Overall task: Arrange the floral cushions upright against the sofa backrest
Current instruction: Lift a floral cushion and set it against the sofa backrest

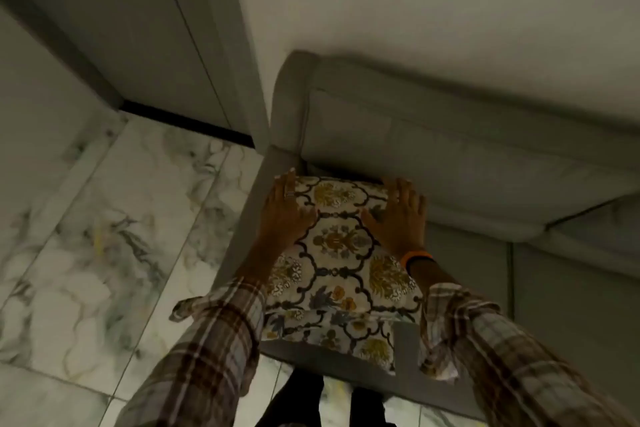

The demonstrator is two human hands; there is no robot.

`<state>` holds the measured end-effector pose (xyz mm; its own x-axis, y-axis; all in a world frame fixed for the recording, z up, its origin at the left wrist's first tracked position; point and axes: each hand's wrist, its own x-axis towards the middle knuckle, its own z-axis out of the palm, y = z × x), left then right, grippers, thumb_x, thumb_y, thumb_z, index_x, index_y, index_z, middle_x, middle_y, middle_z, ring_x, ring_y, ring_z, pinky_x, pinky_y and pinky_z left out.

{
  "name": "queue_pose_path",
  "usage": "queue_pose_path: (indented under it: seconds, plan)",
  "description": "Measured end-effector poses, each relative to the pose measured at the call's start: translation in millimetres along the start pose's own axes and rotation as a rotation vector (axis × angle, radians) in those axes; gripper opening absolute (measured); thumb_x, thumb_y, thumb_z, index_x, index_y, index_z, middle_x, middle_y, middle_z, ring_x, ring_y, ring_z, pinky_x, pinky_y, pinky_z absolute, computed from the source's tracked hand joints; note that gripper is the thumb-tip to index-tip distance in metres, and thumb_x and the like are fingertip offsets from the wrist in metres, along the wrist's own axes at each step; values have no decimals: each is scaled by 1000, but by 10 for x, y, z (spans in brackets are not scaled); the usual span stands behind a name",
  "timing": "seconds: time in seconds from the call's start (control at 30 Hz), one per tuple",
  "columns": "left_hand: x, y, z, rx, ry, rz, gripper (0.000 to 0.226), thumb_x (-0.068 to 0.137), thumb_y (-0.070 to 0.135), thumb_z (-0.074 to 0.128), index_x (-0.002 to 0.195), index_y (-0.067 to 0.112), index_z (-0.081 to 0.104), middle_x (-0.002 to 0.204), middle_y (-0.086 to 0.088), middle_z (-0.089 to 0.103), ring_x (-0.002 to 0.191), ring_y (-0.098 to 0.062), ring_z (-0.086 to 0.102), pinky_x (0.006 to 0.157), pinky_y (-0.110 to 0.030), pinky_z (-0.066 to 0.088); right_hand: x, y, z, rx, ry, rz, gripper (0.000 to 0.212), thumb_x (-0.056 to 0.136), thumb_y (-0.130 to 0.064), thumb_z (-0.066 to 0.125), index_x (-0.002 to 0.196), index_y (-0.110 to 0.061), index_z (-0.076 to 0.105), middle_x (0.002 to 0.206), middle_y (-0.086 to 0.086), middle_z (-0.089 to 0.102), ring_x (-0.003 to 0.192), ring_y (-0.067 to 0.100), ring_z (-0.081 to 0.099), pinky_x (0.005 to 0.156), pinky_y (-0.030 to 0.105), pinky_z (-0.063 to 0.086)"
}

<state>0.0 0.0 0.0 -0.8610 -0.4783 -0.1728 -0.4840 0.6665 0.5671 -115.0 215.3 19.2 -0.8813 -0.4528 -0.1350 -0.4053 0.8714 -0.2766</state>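
A cream floral cushion with a dark scrolling lattice and mustard and blue flower motifs (337,253) lies on the seat at the left end of a grey upholstered sofa (485,163), its far edge close to the foot of the sofa's padded backrest (450,135) and its left side against the armrest (249,218). It leans only slightly, more flat than upright. A second cushion in the same floral print (332,333) shows beneath its near edge, reaching to the front of the seat.

The left hand (285,215) lies palm down on the upper left part of the top cushion, fingers (284,185) spread and flat toward the far left corner, a ring on one of them. The right hand (398,215) rests likewise on the upper right part, fingers (398,189) splayed and reaching the far edge. Neither hand closes around the fabric; both press open on its surface. An orange band (417,257) circles the right wrist, and both forearms wear brown plaid shirt sleeves (207,350).

White marble-patterned floor tiles (104,236) spread to the left of the sofa, meeting a pale wall (415,3) and a grey door frame (214,45).
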Motion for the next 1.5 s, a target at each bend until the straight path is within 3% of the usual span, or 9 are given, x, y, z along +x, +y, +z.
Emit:
queue_pose_path:
  seconds: [0.3,0.43,0.53,0.6,0.83,1.03,1.2,1.3,1.5]
  plan:
    - [131,-181,549,-604,-54,-743,107,80,49,77,158,17,12,162,-16,29,144,-39,37,116,-55,36,-189,625,501,888,-236,748,89,96,-65,60,163,-17,29,159,17,47,139,42,51,115,54,44]
    - [173,111,386,-649,-19,-683,104,71,48,85,153,14,31,155,-14,43,136,-35,48,111,-52,45,-261,818,384,1073,-107,733,74,89,-68,68,139,-13,64,132,11,72,113,28,69,89,37,59]
    - [124,617,240,-685,-20,-564,94,71,47,85,148,14,41,146,-10,52,129,-30,54,107,-47,48,-484,1037,137,1156,45,698,63,83,-77,67,126,-30,73,120,-4,78,113,20,73,95,44,61]
    - [11,1006,276,-714,-69,-496,94,70,52,83,143,7,46,136,-8,58,123,-27,57,100,-40,50,-715,1281,-49,1191,174,687,50,93,-68,63,125,-30,70,121,-4,75,114,22,71,93,42,60]
    - [-293,2349,1368,-646,-277,-286,87,69,45,87,139,9,51,130,-7,62,110,-28,65,77,-32,52,-1326,2984,-562,1167,413,660,90,86,-71,61,158,-21,40,152,13,53,137,30,55,113,54,48]
    - [-300,3378,2737,-641,-434,-203,70,80,0,78,139,11,42,121,7,51,79,14,65,56,-3,49,-1226,4727,-712,1113,327,562,77,89,-39,60,151,-5,30,102,1,59,80,-6,69,71,19,60]
    - [-124,3774,3739,-593,-432,-159,97,77,-4,79,154,9,23,153,-10,42,140,-26,43,100,-17,49,-905,5744,-431,1182,274,519,73,82,-18,63,145,-6,28,127,3,56,103,-4,68,79,15,59]
    - [-53,3853,4132,-573,-370,-163,95,78,-17,72,152,1,16,138,1,38,131,-13,36,87,7,39,-728,6037,-273,1211,301,527,84,74,-18,66,147,-20,25,138,4,49,118,13,59,85,8,55]
    - [9,3765,4508,-601,-403,-188,108,71,36,86,153,10,23,158,-12,35,147,-29,32,118,-33,26,-476,6295,-7,1244,324,513,99,74,-26,69,155,-27,11,150,0,42,128,4,53,96,8,50]
